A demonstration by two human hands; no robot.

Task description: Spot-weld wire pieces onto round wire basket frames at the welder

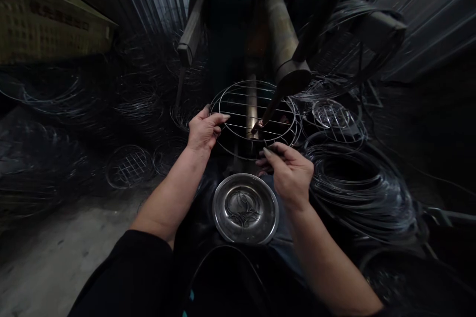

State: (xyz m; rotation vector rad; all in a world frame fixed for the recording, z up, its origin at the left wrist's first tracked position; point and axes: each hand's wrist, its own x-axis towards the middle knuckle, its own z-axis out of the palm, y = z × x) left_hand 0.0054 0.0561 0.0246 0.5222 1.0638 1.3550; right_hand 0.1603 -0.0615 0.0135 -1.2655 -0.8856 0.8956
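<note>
A round wire rack (236,103) with parallel cross wires is held level in front of me, around a brass-coloured post (252,104). My left hand (203,131) is closed on the rack's left rim, thumb over the wires. Close to the near rim, my right hand (292,171) is pinched; what sits between its fingertips is too dark and small to name. A copper-tipped arm (259,125) comes down from a thick cylinder (284,34) and meets the rack near the post's top. Below, a shiny metal bowl (274,213) contains thin bent wire pieces (243,215).
A large coil of wire (349,183) lies at the right, with another round rack (332,116) behind it. More racks (130,166) and wire rings (137,99) are piled at the left. A yellow crate (55,25) stands upper left. A bar (191,34) juts toward me.
</note>
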